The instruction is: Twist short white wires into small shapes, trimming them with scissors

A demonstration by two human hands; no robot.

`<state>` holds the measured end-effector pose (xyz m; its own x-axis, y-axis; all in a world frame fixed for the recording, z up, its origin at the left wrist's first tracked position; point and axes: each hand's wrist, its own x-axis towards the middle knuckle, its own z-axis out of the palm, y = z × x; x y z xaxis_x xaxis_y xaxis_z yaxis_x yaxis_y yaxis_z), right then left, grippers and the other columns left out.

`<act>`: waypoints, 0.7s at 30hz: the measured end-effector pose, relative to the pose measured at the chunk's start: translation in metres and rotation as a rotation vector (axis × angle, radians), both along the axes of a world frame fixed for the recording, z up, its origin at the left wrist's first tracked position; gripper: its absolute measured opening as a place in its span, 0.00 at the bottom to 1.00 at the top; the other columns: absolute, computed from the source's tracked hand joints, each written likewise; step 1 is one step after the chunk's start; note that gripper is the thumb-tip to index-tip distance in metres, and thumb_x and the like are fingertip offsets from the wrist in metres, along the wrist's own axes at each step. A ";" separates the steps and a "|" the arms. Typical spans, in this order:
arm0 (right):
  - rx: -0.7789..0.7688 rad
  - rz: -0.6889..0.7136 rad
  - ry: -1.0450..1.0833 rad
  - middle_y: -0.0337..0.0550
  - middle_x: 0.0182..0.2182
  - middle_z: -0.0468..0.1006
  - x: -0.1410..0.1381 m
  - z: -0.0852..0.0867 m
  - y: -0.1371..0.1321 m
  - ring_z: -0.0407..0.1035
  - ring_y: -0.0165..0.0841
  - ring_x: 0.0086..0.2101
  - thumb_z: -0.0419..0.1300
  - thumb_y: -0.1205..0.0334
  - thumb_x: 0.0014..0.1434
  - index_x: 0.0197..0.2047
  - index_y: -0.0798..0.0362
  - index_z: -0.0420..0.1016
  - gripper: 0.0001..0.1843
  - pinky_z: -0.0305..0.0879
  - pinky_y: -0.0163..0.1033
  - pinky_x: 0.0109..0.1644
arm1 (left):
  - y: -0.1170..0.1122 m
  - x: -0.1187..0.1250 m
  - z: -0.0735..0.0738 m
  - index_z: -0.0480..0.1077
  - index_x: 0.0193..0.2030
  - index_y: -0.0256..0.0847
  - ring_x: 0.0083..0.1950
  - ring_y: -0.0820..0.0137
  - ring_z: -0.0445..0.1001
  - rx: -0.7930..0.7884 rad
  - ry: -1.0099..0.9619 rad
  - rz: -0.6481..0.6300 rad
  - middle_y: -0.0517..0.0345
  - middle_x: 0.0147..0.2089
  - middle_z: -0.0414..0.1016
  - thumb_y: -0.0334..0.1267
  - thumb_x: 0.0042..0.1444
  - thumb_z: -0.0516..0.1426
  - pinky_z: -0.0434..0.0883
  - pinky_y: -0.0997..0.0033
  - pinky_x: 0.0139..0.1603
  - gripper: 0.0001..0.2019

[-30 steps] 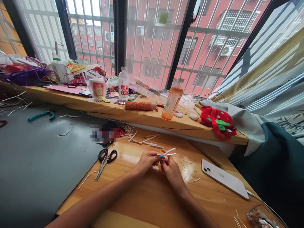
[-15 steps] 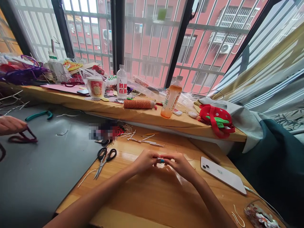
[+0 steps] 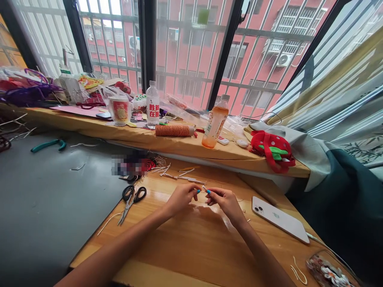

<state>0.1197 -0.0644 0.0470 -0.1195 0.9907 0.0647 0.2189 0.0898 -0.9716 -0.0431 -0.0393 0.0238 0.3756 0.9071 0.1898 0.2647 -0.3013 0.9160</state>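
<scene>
My right hand (image 3: 223, 201) pinches a short white piece, like cord (image 3: 204, 187), between thumb and fingertips; its tip points up and left. My left hand (image 3: 184, 196) is just left of it, a small gap away, with thumb and forefinger close together. Anything between those left fingertips is too small to make out. Both hands are above the wooden table (image 3: 179, 247). Left of them lie black-handled scissors (image 3: 130, 201), blades partly apart. Several white strips (image 3: 188, 178) are scattered beyond my hands.
A white phone (image 3: 279, 219) on a cable and a decorated phone case (image 3: 329, 271) lie at right. On the ledge stand a water bottle (image 3: 153, 105), an orange drink bottle (image 3: 215, 121) and a thread spool (image 3: 173, 130). Teal pliers (image 3: 49, 145) rest on the grey surface.
My hands were together around the small white piece; now they are slightly apart and the piece shows at my right fingertips. Another person's hand with dark red cord has left the left side.
</scene>
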 end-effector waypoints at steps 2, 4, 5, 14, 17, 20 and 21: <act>0.009 -0.039 0.002 0.42 0.21 0.73 -0.002 -0.002 0.000 0.68 0.31 0.22 0.58 0.54 0.44 0.32 0.60 0.73 0.17 0.67 0.37 0.29 | -0.003 0.000 0.002 0.69 0.33 0.36 0.20 0.78 0.58 0.094 0.034 0.064 0.61 0.21 0.69 0.34 0.48 0.48 0.55 0.79 0.22 0.10; 0.041 -0.074 -0.008 0.43 0.21 0.73 -0.004 -0.005 -0.001 0.69 0.31 0.23 0.58 0.54 0.44 0.32 0.59 0.74 0.17 0.67 0.37 0.29 | -0.004 0.001 0.003 0.67 0.30 0.36 0.19 0.78 0.59 0.071 -0.001 0.077 0.61 0.21 0.69 0.34 0.48 0.48 0.55 0.79 0.22 0.08; 0.059 -0.088 -0.012 0.43 0.21 0.73 -0.005 -0.007 -0.001 0.69 0.32 0.23 0.58 0.54 0.45 0.32 0.59 0.74 0.16 0.67 0.37 0.29 | -0.004 0.001 0.003 0.66 0.29 0.36 0.19 0.78 0.59 0.012 -0.044 0.063 0.61 0.21 0.69 0.35 0.47 0.49 0.55 0.79 0.21 0.08; 0.041 -0.085 0.231 0.38 0.19 0.71 -0.013 -0.010 -0.002 0.63 0.26 0.20 0.59 0.57 0.45 0.31 0.57 0.73 0.12 0.61 0.33 0.26 | -0.006 0.009 0.003 0.63 0.26 0.33 0.16 0.80 0.60 -0.503 -0.346 -0.188 0.60 0.18 0.68 0.43 0.38 0.56 0.55 0.79 0.19 0.14; 0.012 -0.039 0.274 0.38 0.21 0.71 -0.012 -0.008 -0.001 0.61 0.24 0.20 0.60 0.58 0.44 0.30 0.57 0.73 0.11 0.59 0.32 0.25 | -0.004 0.008 -0.002 0.64 0.29 0.33 0.16 0.80 0.59 -0.452 -0.361 -0.159 0.61 0.17 0.68 0.45 0.39 0.57 0.55 0.80 0.18 0.15; -0.003 0.011 0.270 0.38 0.21 0.71 -0.009 -0.006 0.000 0.60 0.24 0.20 0.59 0.59 0.44 0.30 0.57 0.74 0.10 0.57 0.32 0.25 | 0.000 0.007 -0.006 0.64 0.33 0.34 0.15 0.79 0.60 -0.381 -0.360 -0.144 0.62 0.17 0.67 0.46 0.40 0.56 0.56 0.79 0.18 0.18; -0.011 0.021 0.264 0.38 0.21 0.70 -0.009 -0.006 0.000 0.60 0.24 0.20 0.59 0.59 0.44 0.29 0.57 0.74 0.10 0.57 0.32 0.25 | 0.001 0.006 -0.006 0.65 0.34 0.34 0.16 0.79 0.60 -0.359 -0.360 -0.144 0.62 0.18 0.67 0.46 0.40 0.56 0.57 0.79 0.18 0.18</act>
